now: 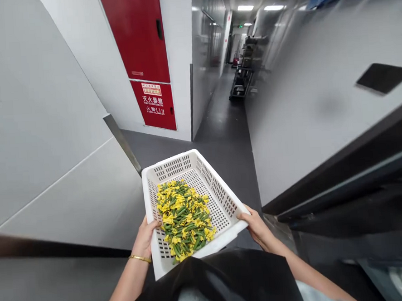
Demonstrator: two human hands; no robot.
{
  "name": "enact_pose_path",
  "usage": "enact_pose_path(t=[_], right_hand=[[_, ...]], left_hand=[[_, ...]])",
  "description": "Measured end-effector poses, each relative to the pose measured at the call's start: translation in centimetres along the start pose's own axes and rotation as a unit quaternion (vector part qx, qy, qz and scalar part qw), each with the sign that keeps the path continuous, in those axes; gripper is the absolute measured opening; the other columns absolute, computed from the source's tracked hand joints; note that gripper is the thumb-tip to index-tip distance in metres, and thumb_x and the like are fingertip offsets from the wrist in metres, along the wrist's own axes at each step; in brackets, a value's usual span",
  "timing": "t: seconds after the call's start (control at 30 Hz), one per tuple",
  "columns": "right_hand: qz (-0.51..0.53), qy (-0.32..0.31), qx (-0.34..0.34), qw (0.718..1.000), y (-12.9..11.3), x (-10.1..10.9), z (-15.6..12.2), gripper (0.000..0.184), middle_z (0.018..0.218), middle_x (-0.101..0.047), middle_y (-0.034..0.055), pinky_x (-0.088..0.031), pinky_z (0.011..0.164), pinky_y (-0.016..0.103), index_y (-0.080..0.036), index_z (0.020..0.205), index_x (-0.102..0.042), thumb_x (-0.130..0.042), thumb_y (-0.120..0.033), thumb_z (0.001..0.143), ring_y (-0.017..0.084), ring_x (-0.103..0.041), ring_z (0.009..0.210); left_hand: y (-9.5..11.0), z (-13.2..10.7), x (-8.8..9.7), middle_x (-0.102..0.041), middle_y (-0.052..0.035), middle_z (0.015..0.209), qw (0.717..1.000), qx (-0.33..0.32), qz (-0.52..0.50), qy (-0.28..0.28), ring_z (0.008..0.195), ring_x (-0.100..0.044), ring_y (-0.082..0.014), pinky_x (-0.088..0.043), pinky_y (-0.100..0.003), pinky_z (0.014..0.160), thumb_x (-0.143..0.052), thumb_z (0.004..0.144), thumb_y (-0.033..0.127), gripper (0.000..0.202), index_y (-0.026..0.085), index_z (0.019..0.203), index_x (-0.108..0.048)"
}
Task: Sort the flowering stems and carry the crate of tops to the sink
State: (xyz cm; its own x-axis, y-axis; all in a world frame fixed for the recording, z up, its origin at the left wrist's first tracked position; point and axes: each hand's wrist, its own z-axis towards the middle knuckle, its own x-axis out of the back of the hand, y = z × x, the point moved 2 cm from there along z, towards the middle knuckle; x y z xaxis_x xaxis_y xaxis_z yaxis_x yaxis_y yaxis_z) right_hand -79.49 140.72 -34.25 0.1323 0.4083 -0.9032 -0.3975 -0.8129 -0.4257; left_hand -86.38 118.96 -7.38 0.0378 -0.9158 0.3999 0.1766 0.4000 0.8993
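Both hands carry a white plastic basket (219, 176) with slotted walls, held in front of my body and tilted in view. Inside it, toward the left and near side, lies a heap of small green cucumbers with yellow flowers (184, 217). My left hand (146, 235) grips the left rim, thumb over the edge, with a gold bracelet (140, 259) at the wrist. On the near right corner my right hand (255, 224) is closed, its thumb on top of the rim. The other fingers of both hands are mostly hidden under the basket.
A grey-floored corridor (219, 117) runs ahead between walls. Red fire cabinets (153, 103) are set in the wall at front left. Wheeled carts (241, 82) stand farther down, along the right side. Pale wall panels (69, 176) rise close at left; a black apron (242, 275) covers my front.
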Motion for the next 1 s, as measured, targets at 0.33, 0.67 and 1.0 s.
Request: enact_pose_path(t=[0.33,0.67,1.0], right_hand=[[0.012,0.107,0.024,0.994,-6.0,-4.6,17.9,0.04,0.092,-0.071,0.0054,-0.046,0.068,0.03,-0.016,0.097,-0.068,-0.07,-0.024,0.058,0.024,-0.062,0.08],[-0.023,-0.03,-0.003,0.999,-11.8,-13.0,45.3,0.039,0.091,-0.071,0.0053,-0.048,0.068,0.031,-0.017,0.099,-0.07,-0.069,-0.023,0.061,0.025,-0.063,0.078],[-0.095,-0.333,-0.126,0.93,-10.9,-35.3,64.3,0.042,0.09,-0.071,0.006,-0.051,0.068,0.037,-0.019,0.103,-0.07,-0.071,-0.029,0.062,0.031,-0.065,0.081]], left_hand=[[11.0,22.3,-11.9,-0.065,-0.0004,0.072,0.991,0.027,0.028,-0.127,0.057,-0.059,-0.0172,-0.047,-0.026,0.052,-0.057,0.045,0.006,0.06,0.015,0.104,-0.053],[17.6,42.2,-14.6,-0.062,0.0019,0.065,0.999,-0.029,-0.032,-0.028,0.055,-0.057,-0.0166,-0.045,-0.026,0.052,-0.054,0.044,0.008,0.051,0.014,0.094,-0.057],[24.1,46.3,-1.7,-0.061,0.0015,0.059,0.951,-0.089,-0.124,0.268,0.043,-0.049,-0.0133,-0.037,-0.023,0.042,-0.053,0.045,0.009,0.046,0.016,0.089,-0.063]])
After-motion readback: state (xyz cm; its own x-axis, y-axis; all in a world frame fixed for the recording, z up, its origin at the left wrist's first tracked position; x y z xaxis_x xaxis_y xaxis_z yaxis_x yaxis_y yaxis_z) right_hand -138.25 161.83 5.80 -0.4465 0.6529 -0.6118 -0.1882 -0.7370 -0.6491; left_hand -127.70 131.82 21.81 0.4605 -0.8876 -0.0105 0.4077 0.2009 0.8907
